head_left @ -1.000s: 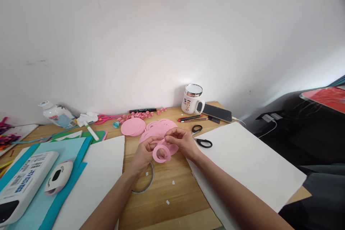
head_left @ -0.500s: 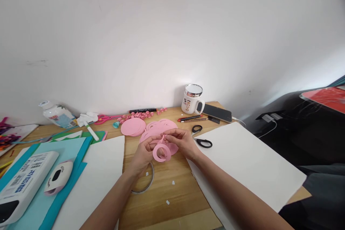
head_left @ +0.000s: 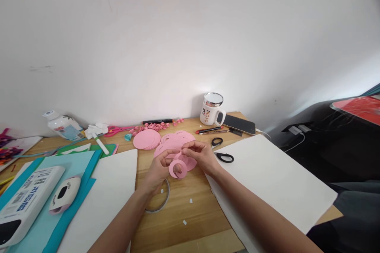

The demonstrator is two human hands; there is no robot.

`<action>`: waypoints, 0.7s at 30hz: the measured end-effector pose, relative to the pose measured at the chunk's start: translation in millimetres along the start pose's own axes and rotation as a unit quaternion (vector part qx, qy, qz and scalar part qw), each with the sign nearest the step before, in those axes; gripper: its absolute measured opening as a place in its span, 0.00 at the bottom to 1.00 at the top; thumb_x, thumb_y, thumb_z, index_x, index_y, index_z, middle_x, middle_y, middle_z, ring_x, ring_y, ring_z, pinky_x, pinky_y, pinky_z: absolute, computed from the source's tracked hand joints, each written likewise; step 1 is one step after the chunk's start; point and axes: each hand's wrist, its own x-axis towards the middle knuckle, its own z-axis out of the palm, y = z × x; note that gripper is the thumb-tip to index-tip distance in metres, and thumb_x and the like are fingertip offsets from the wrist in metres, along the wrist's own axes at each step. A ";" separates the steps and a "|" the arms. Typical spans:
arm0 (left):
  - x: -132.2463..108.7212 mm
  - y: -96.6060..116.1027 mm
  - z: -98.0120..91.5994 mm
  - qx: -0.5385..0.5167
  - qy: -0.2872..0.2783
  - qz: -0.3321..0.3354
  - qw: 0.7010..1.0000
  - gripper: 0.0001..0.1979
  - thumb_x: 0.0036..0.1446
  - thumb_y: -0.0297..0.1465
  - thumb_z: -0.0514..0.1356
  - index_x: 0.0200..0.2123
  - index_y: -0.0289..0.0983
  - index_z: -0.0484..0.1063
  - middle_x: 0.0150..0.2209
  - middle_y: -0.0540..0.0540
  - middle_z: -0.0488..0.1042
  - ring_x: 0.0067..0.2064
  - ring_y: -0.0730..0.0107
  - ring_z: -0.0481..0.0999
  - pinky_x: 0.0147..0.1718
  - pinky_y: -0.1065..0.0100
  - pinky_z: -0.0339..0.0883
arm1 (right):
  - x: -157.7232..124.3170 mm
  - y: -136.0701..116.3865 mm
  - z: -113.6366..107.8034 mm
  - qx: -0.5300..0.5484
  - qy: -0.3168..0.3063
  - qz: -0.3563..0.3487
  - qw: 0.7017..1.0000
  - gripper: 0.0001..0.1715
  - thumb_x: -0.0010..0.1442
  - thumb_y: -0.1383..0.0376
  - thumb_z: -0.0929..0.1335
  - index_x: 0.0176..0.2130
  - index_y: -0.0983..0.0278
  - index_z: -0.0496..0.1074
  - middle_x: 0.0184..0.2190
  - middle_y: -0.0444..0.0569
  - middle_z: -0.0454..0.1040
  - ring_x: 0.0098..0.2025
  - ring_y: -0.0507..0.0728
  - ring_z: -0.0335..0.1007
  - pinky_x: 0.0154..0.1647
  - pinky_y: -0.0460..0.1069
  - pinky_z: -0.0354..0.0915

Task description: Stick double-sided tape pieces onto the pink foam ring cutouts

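Note:
Between my two hands hangs a curled pink paper spiral (head_left: 171, 169), its ring-shaped end dangling under my fingers. My left hand (head_left: 159, 166) pinches the strip from the left side. Thumb and finger of my right hand (head_left: 202, 155) close on the top end of the same strip. Just behind lies a pile of cut pink paper spirals (head_left: 175, 140), partly covered by my hands. A stack of pink paper circles (head_left: 146, 139) sits to its left. Beneath my left wrist is a roll of tape (head_left: 168, 195), partly hidden.
Black-handled scissors (head_left: 225, 157) rest on a white sheet (head_left: 273, 178) at right. A mug (head_left: 211, 110), phone (head_left: 239, 123) and pens stand or lie behind. Small rolled pink paper pieces (head_left: 154, 126) line the back. Coloured paper (head_left: 74, 162) and a white box (head_left: 32, 197) occupy the left.
The dangling end of the pink spiral has curled a little tighter and turned slightly. Both hands stay almost in place, with small finger movements at the top of the strip.

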 end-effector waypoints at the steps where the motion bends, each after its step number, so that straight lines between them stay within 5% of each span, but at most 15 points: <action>1: -0.1 -0.1 0.1 0.000 0.003 0.001 1.000 0.33 0.32 0.28 0.71 0.46 0.33 0.67 0.24 0.47 0.77 0.21 0.73 0.70 0.20 0.73 0.65 | -0.1 -0.4 0.0 -0.005 -0.005 0.000 1.000 0.12 0.42 0.61 0.74 0.29 0.64 0.76 0.25 0.45 0.75 0.28 0.51 0.69 0.34 0.48 0.66; 16: 0.7 -1.9 -2.7 0.007 -0.011 -0.014 1.000 0.37 0.33 0.31 0.71 0.50 0.35 0.64 0.25 0.46 0.77 0.21 0.68 0.74 0.19 0.68 0.68 | 0.4 0.8 -0.6 0.014 -0.009 -0.002 1.000 0.13 0.37 0.64 0.76 0.26 0.64 0.74 0.22 0.42 0.73 0.24 0.50 0.68 0.29 0.46 0.65; 21: 0.7 -2.6 -3.6 0.009 -0.019 -0.013 1.000 0.35 0.37 0.31 0.70 0.51 0.35 0.62 0.27 0.45 0.77 0.21 0.69 0.74 0.19 0.70 0.68 | -0.7 -0.9 -0.2 -0.007 -0.013 -0.004 1.000 0.10 0.42 0.61 0.73 0.29 0.63 0.76 0.26 0.45 0.75 0.28 0.51 0.70 0.34 0.48 0.66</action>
